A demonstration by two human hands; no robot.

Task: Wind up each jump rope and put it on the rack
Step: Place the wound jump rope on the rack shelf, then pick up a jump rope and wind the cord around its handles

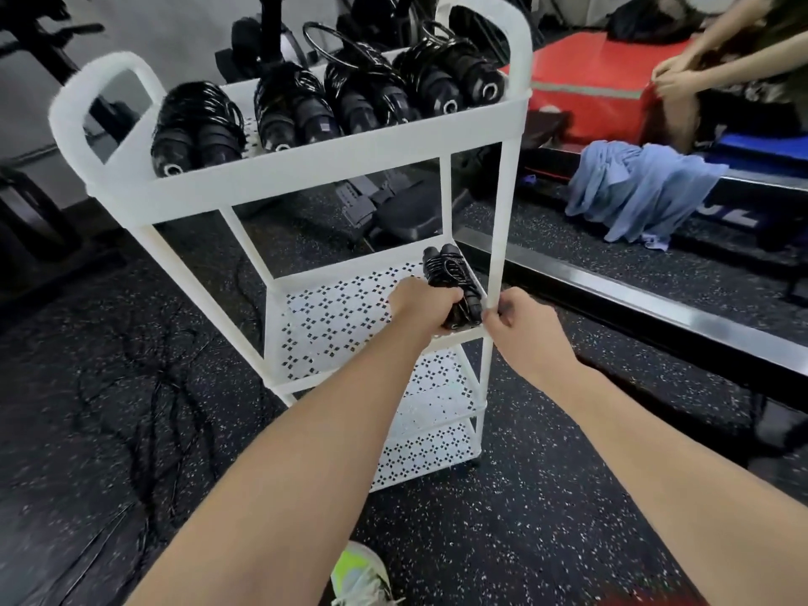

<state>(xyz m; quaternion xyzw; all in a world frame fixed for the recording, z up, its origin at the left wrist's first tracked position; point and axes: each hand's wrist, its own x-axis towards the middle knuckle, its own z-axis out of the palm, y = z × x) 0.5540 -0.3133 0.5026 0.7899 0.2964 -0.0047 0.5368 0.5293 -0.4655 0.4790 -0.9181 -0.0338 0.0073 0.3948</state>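
Left hand curls its fingers round a wound black jump rope bundle, handles and coiled cord together, and lowers it onto the right end of the middle shelf of the white plastic three-tier rack. Right hand pinches the rack's front right upright post at that shelf's level, seemingly to steady the rack.

To do this step well, the bundle should probably be set flat on the perforated middle shelf before the grip loosens, with the handles lying side by side as in the four wound black rope bundles lined up on the top tray. Pushing it in behind the shelf's low front lip would likely keep it from rolling off, and releasing slowly should stop the coils springing open (a loose loop could snag the post). Steadying the post seems wise, since the rack appears to stand on small wheels.

Relative to the left hand, the bundle runs away from the wearer, its near end hidden inside the fist and its far end jutting out toward the shelf's back edge. More black cords lie unwound on the speckled floor at left, so the task appears unfinished.
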